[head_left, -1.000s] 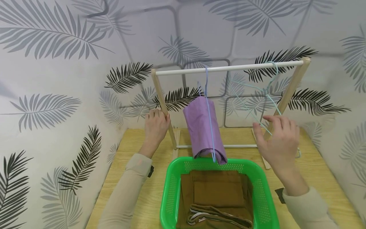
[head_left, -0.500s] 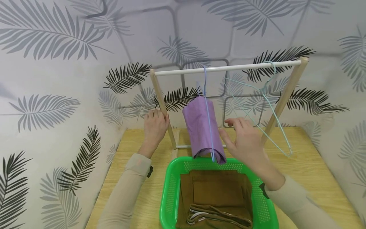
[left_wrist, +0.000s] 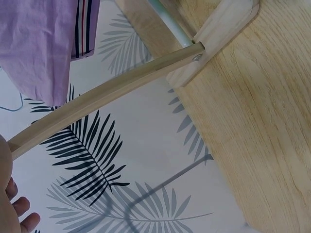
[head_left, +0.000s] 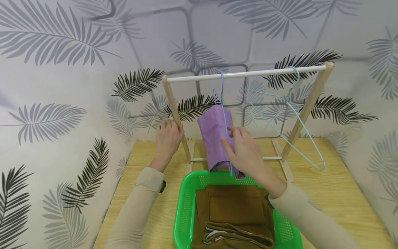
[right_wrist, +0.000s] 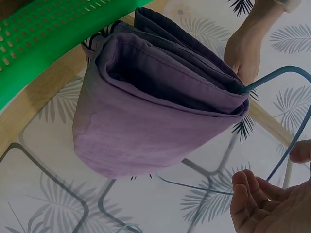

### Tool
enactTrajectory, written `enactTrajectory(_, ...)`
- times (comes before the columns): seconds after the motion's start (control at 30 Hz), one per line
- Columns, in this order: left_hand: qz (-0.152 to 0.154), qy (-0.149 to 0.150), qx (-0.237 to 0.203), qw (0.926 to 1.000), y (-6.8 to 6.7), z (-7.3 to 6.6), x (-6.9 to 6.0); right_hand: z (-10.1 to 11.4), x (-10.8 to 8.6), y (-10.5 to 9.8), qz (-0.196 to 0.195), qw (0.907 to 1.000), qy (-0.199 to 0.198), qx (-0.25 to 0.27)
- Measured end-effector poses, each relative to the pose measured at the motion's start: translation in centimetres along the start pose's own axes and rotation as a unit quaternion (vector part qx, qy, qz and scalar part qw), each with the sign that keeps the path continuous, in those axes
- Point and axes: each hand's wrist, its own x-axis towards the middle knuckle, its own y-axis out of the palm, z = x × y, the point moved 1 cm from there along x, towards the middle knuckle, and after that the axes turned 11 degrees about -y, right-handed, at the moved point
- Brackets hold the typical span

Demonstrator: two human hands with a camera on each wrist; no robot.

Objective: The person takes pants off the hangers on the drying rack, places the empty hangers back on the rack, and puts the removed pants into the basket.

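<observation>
My left hand (head_left: 169,136) grips the left wooden post (head_left: 172,103) of a small clothes rack; its fingertips show at the lower left in the left wrist view. A folded purple garment (head_left: 214,135), with striped trim visible in the left wrist view, drapes over a blue hanger (head_left: 224,114) hooked on the rack's white rail (head_left: 248,74). My right hand (head_left: 245,152) is beside this garment, thumb and fingers apart. In the right wrist view, the blue hanger's wire (right_wrist: 291,141) passes between the thumb and fingers (right_wrist: 248,199) without a visible pinch.
A pale mint hanger (head_left: 306,129) hangs bare at the rail's right end. A green basket (head_left: 183,207) holding folded brown clothes (head_left: 237,204) stands in front of the rack on a wooden table (head_left: 339,193). Leaf-patterned wall covering (head_left: 149,41) rises behind.
My right hand has moved left from the mint hanger to the purple garment and blue hanger. The mint hanger has swung. My left hand stays on the post.
</observation>
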Motion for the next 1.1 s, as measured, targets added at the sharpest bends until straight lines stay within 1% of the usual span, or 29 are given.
enactTrajectory(0.1, -0.002, 0.0, -0.001, 1.0, 0.1, 0.0, 0.0, 0.1, 0.2, 0.5, -0.002, 1.0, 0.007, -0.004)
enactTrajectory(0.23, 0.004, -0.001, -0.003, 1.0, 0.2, 0.0, 0.0, 0.2, 0.3, 1.0, -0.011, 0.9999, 0.01, -0.001)
enactTrajectory(0.47, 0.0, -0.003, -0.01, 0.9999, 0.1, 0.0, 0.1, 0.3, 0.1, 1.8, -0.029, 0.9994, 0.018, 0.01)
enactTrajectory(0.57, 0.004, -0.003, -0.012, 0.9999, 0.1, 0.0, 0.1, 0.4, -0.1, 2.0, -0.033, 0.9991, 0.023, 0.015)
enactTrajectory(0.7, 0.014, -0.005, -0.014, 0.9998, 0.0, 0.0, 0.1, 0.4, -0.3, 2.0, -0.036, 0.9987, 0.027, 0.021)
enactTrajectory(0.93, 0.01, -0.006, -0.016, 0.9998, 0.0, 0.0, 0.1, 0.1, -0.5, 1.7, -0.039, 0.9981, 0.036, 0.03)
enactTrajectory(1.1, 0.017, -0.007, -0.009, 0.9998, 0.0, -0.1, 0.1, -0.2, -0.7, 1.4, -0.047, 0.9977, 0.04, 0.028)
